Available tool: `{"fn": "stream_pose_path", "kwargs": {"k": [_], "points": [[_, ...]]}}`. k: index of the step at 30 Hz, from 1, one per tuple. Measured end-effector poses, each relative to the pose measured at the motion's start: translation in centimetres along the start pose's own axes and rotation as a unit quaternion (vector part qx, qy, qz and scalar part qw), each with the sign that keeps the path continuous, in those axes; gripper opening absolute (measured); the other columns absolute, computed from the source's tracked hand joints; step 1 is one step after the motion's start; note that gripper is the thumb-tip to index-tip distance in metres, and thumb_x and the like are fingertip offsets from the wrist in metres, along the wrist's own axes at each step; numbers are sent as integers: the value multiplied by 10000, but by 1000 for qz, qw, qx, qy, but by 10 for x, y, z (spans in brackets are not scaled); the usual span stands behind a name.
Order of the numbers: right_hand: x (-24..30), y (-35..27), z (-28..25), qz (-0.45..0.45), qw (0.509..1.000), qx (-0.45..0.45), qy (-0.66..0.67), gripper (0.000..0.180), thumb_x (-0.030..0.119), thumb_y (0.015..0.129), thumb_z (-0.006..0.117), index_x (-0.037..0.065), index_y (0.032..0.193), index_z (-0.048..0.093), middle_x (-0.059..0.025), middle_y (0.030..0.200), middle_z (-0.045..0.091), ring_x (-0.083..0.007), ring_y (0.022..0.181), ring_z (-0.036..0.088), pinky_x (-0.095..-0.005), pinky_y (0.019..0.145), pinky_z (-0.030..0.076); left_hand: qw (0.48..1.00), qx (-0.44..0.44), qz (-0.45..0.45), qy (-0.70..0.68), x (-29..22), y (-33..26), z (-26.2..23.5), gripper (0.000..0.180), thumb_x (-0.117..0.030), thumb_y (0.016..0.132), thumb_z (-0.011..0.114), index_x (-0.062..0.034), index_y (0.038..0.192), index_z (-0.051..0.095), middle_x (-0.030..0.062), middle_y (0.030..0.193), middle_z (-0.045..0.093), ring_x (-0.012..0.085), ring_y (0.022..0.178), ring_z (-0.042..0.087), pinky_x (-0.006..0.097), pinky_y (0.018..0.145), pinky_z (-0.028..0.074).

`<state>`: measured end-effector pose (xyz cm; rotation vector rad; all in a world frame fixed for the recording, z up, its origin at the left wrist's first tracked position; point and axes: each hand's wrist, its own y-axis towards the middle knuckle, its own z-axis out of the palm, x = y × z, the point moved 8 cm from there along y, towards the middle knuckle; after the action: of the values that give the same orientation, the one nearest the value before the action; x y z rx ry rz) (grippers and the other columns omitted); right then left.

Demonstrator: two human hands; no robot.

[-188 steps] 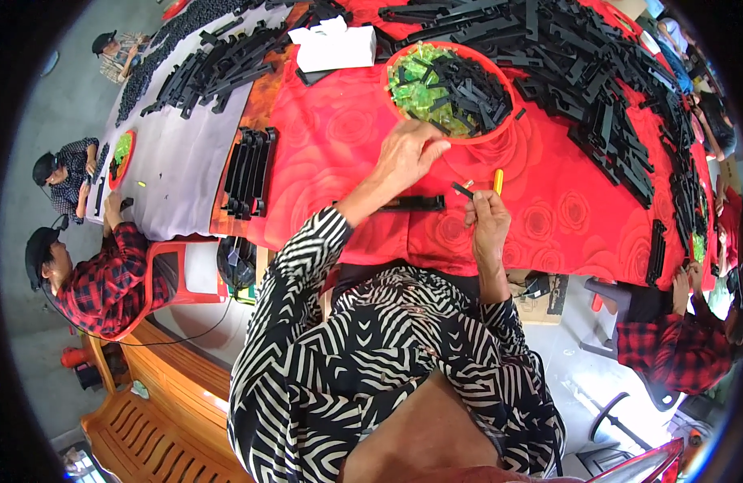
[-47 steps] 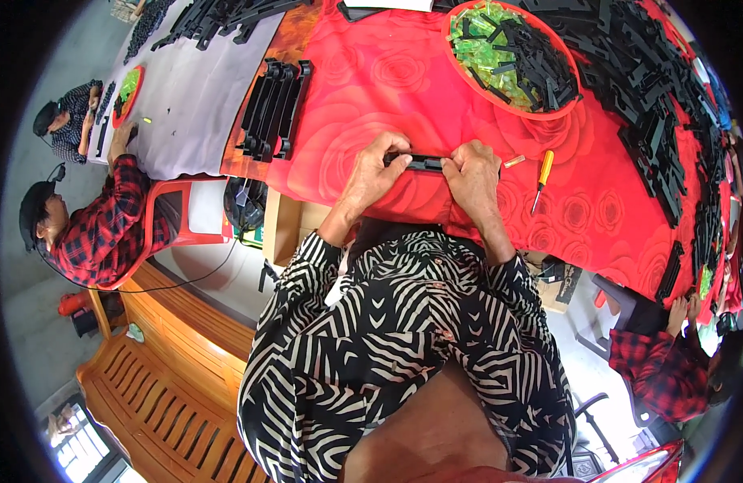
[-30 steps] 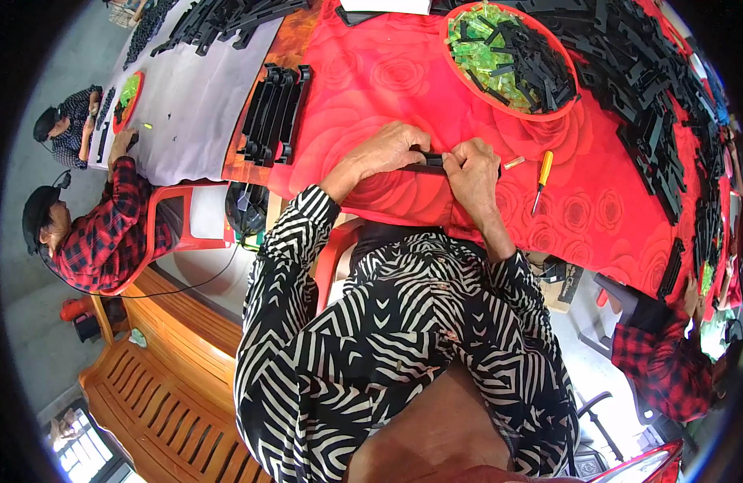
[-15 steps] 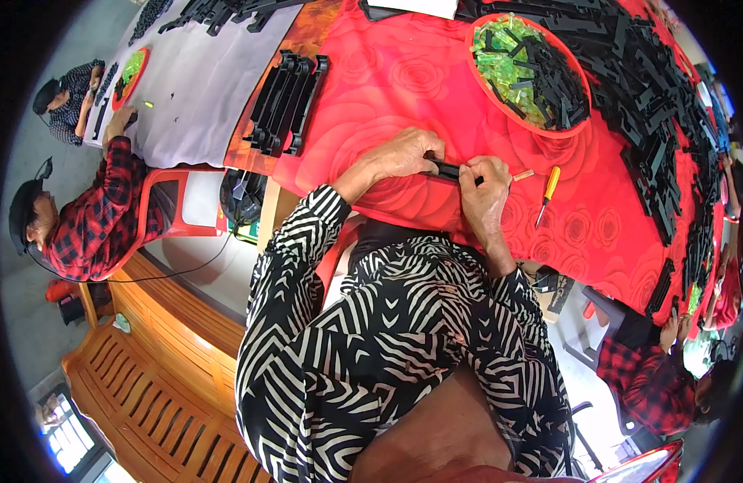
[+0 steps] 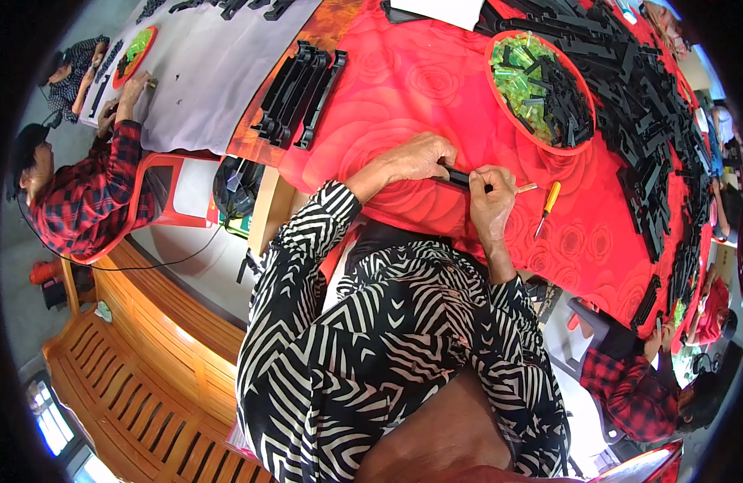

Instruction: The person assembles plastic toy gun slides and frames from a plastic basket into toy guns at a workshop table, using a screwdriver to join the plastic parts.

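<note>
A short black plastic part (image 5: 458,178) is held level just above the red tablecloth, in front of my body. My left hand (image 5: 422,157) pinches its left end between thumb and fingers. At its right end, the curled fingers of my right hand (image 5: 492,197) close on it and hide that end. A small tan stick (image 5: 527,187) lies just beyond the right hand's knuckles. To the right of it rests a screwdriver (image 5: 552,198) with a yellow handle, its tip toward me.
A red-rimmed basket (image 5: 490,76) holds yellow-green clear pieces and small black pieces. Long black plastic parts (image 5: 621,105) pile up along the right. Several black rails (image 5: 300,92) lie at the left. Co-workers sit on both sides; a wooden bench (image 5: 138,386) stands behind left.
The view has shifted slightly. My right-hand fingers have closed tighter at the part's right end. The co-worker at left has brought both hands together above the grey cloth.
</note>
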<state>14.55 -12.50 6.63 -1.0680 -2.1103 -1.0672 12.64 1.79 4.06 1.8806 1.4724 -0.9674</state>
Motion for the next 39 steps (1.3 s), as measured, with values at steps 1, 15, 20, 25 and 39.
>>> {"fn": "stream_pose_path", "kwargs": {"k": [1,15,20,25,39], "points": [[-1,-1,1,-2,1000,1,-1,175,35,722,678,45,640,523,-80,799,601,-252,832,526,-392,772,366,1000,-3,1,-1,0,0,0,182,-118,691,724,-17,798,618,139,775,607,305,785,590,404,704,447],[3,-5,-9,-30,999,13,-32,103,27,732,685,37,755,585,-112,868,599,-294,884,531,-437,860,370,999,-39,-28,9,7,5,3,160,-153,673,735,-43,736,638,123,715,614,301,743,603,410,660,443],[12,-5,-22,-67,995,0,-75,114,35,724,696,45,761,588,-104,872,600,-291,901,537,-449,881,362,998,-25,-57,24,10,8,3,159,-161,655,741,-61,729,643,100,690,615,278,711,608,407,632,441],[5,-4,-17,-62,991,6,-117,109,88,734,698,52,716,597,-89,863,597,-290,925,524,-449,872,361,996,-14,-79,29,10,4,7,159,-177,672,730,-62,722,632,96,693,612,277,716,605,408,637,437],[11,4,-3,0,984,16,-176,209,147,675,725,73,595,546,-50,721,547,-272,848,516,-432,797,351,997,-37,-72,12,6,-2,1,132,-145,707,690,-58,774,616,96,755,614,281,797,600,393,695,440]]}}
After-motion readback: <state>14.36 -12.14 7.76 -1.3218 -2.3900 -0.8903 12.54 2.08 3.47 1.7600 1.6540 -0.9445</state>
